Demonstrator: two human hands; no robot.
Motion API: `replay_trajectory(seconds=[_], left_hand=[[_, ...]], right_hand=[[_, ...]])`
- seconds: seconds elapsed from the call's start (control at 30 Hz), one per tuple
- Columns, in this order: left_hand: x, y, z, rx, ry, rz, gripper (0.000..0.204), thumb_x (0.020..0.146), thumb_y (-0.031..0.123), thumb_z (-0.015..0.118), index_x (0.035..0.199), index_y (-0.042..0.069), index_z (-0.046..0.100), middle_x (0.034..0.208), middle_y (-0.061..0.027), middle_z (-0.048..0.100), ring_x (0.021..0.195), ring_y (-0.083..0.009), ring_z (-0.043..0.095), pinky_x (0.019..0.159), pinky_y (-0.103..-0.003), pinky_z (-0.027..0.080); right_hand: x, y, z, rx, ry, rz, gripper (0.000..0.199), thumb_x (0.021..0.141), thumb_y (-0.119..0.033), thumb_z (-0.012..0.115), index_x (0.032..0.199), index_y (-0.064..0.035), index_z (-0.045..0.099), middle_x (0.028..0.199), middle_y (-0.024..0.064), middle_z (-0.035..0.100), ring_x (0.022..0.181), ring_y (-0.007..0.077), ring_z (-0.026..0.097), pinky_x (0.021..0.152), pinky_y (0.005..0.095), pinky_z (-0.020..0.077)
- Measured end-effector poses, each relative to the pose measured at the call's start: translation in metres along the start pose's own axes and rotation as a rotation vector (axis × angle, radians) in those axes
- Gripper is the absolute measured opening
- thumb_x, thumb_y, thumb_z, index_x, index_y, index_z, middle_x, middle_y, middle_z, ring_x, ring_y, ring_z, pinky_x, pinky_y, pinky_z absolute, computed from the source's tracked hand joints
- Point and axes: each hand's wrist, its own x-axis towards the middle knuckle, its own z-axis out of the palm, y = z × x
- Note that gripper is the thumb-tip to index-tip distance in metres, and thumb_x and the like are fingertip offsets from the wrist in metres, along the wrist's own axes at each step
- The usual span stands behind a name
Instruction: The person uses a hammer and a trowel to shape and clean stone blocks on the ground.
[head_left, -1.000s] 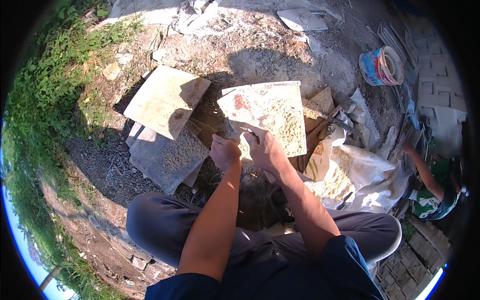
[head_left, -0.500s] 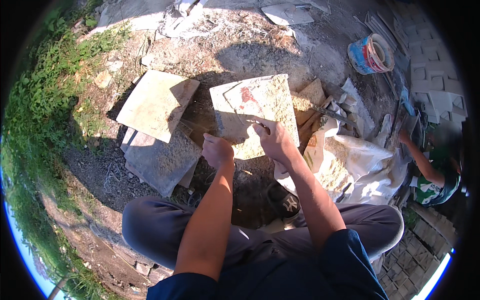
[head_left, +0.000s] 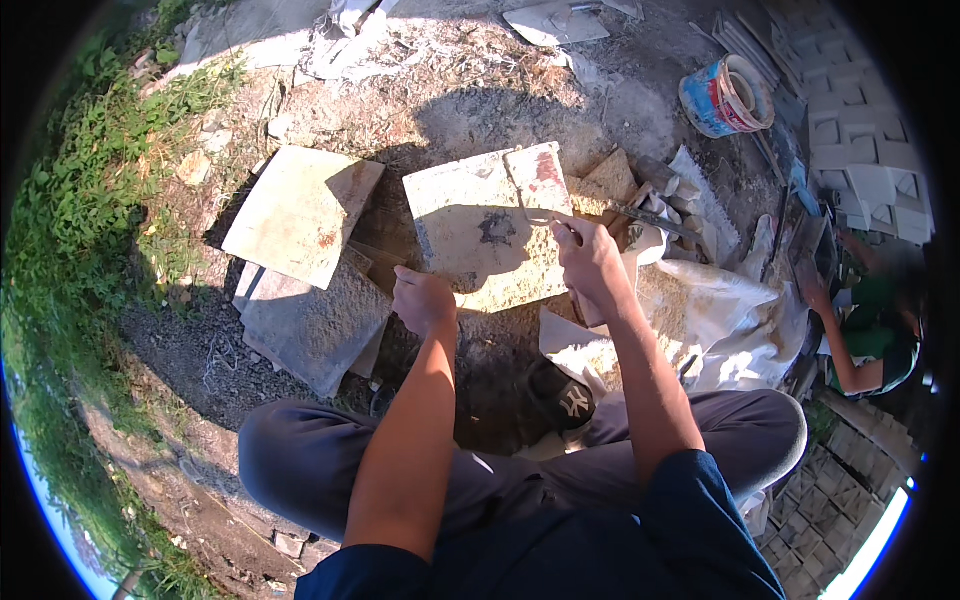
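Note:
A square tile (head_left: 465,205) dusted with pale, sandy crumbs lies in front of me, with a dark smudge in its middle. My right hand (head_left: 592,262) is closed round the handle of a trowel, at the tile's right side. The trowel's blade (head_left: 543,185) rests on or just over the tile's upper right part, beside a red patch. Curled by the tile's lower left corner is my left hand (head_left: 425,302); its fingers are closed, and what they hold is hidden. To its left lie a pale tile (head_left: 295,215) and several stacked grey tiles (head_left: 315,320).
A white sack (head_left: 715,305) with sandy material spreads to the right. Beyond it stands a blue and red bucket (head_left: 725,97). Another person's arm (head_left: 840,325) reaches in at the far right. A dark cap (head_left: 562,398) sits below the tile. Green plants (head_left: 75,220) grow on the left.
My right hand has shifted right and slightly down relative to the tile, drawing the trowel across to its right side. The dark smudge now shows. My left hand stays by the corner.

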Motion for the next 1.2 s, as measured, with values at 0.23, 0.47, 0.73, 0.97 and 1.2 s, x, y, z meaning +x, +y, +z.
replay_trajectory(seconds=[0.23,0.47,0.73,0.97,1.2], left_hand=[[-0.002,0.001,-0.004,0.021,0.005,-0.032,0.062,0.108,0.044,0.028,0.121,-0.001,0.069,0.114,-0.0303,0.070,0.109,-0.0505,0.064,0.094,-0.059,0.050],[-0.005,0.007,-0.002,0.017,0.009,-0.049,0.063,0.108,0.044,0.028,0.118,-0.001,0.070,0.113,-0.0299,0.070,0.109,-0.0509,0.064,0.094,-0.060,0.050],[0.000,0.006,-0.002,-0.004,0.027,-0.040,0.064,0.108,0.044,0.027,0.116,-0.002,0.070,0.114,-0.0300,0.070,0.110,-0.0506,0.064,0.094,-0.060,0.050],[0.003,0.004,-0.006,0.043,-0.016,-0.064,0.063,0.108,0.044,0.028,0.114,-0.002,0.071,0.110,-0.0292,0.071,0.105,-0.0506,0.066,0.091,-0.060,0.052],[-0.007,0.013,0.003,0.004,0.021,-0.100,0.062,0.106,0.045,0.031,0.109,-0.001,0.073,0.102,-0.0253,0.074,0.097,-0.0461,0.070,0.086,-0.057,0.055]], right_hand=[[0.003,-0.021,0.000,-0.041,0.012,-0.124,0.031,0.103,-0.027,0.058,0.118,-0.0036,0.072,0.069,0.0154,0.067,0.059,0.0227,0.068,0.058,0.0408,0.0560],[0.018,0.001,-0.038,0.204,0.076,0.110,0.033,0.107,-0.028,0.054,0.115,0.0009,0.068,0.063,0.0008,0.050,0.043,0.0097,0.047,0.039,0.0298,0.0400],[0.016,0.016,0.014,0.021,0.035,-0.078,0.031,0.104,-0.028,0.057,0.110,-0.0002,0.070,0.065,0.0092,0.058,0.051,0.0183,0.059,0.050,0.0355,0.0488],[0.027,0.066,-0.040,0.165,0.206,0.028,0.038,0.103,-0.032,0.061,0.124,-0.0012,0.068,0.063,0.0082,0.063,0.046,0.0175,0.060,0.045,0.0349,0.0485],[0.013,0.146,-0.010,0.120,0.274,0.080,0.035,0.097,-0.022,0.070,0.128,-0.0067,0.062,0.071,0.0062,0.060,0.053,0.0112,0.057,0.045,0.0310,0.0472]])
